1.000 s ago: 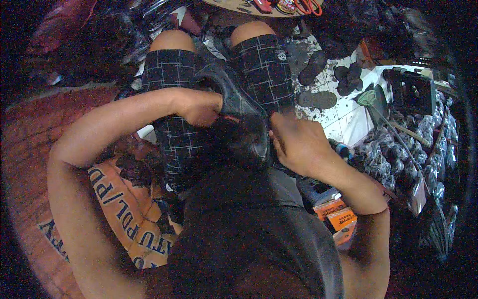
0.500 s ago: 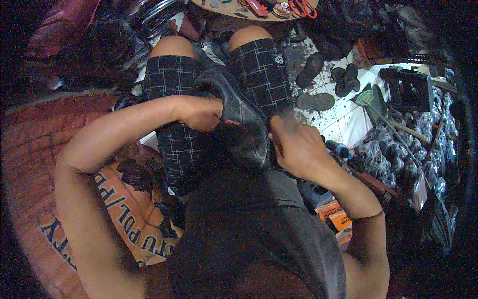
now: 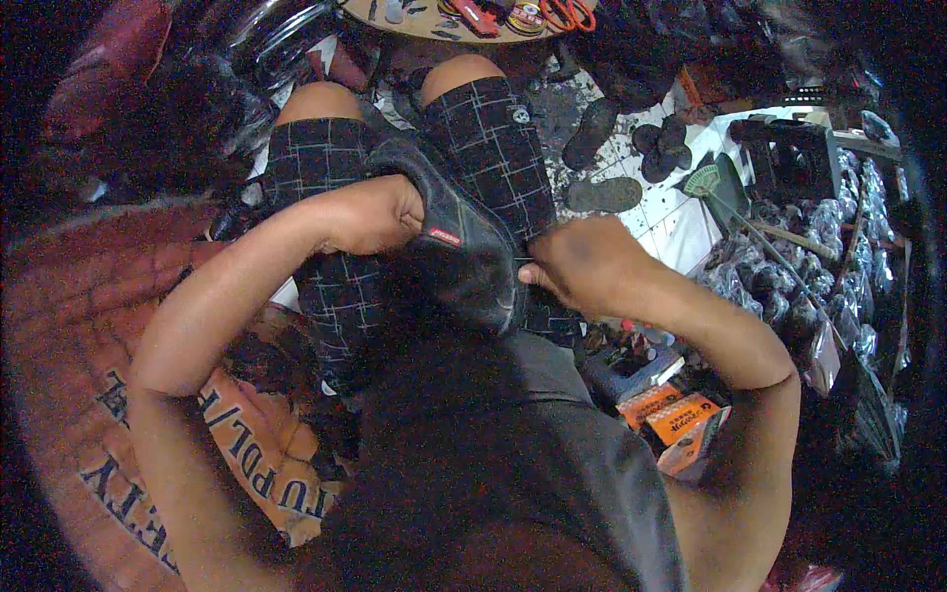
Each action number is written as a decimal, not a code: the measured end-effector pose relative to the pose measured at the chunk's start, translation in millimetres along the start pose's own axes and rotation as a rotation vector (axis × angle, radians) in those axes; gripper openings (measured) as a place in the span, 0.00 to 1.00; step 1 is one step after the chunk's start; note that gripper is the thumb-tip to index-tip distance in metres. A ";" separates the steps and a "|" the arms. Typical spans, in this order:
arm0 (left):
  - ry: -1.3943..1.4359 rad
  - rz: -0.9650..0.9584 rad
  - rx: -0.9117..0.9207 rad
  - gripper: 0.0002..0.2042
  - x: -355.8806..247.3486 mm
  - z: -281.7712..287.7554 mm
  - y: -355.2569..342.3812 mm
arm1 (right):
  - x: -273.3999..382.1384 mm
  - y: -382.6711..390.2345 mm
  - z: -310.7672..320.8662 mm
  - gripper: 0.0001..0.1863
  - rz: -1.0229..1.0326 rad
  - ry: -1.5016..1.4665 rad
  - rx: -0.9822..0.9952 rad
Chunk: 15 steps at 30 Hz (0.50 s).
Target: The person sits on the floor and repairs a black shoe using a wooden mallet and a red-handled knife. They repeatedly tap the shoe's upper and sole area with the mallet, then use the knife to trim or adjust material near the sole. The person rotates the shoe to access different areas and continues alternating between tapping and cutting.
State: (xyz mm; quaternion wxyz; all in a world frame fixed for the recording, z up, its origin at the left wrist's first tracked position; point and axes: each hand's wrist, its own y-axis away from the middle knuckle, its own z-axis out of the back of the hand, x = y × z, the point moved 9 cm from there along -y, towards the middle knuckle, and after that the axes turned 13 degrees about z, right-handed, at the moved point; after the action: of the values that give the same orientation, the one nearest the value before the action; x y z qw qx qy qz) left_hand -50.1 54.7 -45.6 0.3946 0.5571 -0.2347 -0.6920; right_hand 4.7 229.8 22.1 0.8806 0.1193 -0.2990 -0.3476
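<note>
The black shoe [image 3: 449,247] lies on the lap; the left hand [image 3: 370,212] grips its upper, the right hand [image 3: 582,266] pinches closed at its edge. Work looks midway; loose soles [image 3: 604,194] wait on the floor.

Both hands, left [image 3: 370,212] and right [image 3: 582,266], grip a black shoe [image 3: 459,247] over the lap.

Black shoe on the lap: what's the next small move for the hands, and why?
Probably keep the left hand clamped on the black shoe and draw the right hand a little outward from its edge. The left hand grips the shoe's upper over the knees, while the right hand's fingers pinch at its rim; what they pinch is too small to tell.
</note>
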 end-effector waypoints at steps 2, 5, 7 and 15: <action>0.073 0.040 0.003 0.05 4.5 2.5 1.5 | -35.7 10.9 16.8 0.42 -0.225 0.084 0.047; 0.099 -0.146 -0.209 0.04 -9.4 17.9 12.6 | -74.0 30.9 31.3 0.52 -0.351 0.050 0.069; -0.130 -0.292 -0.456 0.03 -24.2 25.1 29.2 | -73.0 34.6 20.6 0.51 -0.203 -0.107 0.101; 0.033 -0.172 -0.628 0.05 -15.9 33.3 66.9 | -45.1 -5.3 23.1 0.43 0.111 0.130 -0.082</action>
State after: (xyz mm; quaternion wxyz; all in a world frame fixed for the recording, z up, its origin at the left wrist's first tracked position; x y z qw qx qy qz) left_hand -61.8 25.0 23.8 0.4908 0.4370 0.0445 -0.7524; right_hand -38.4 256.8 18.1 0.9202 0.0886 -0.2328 -0.3020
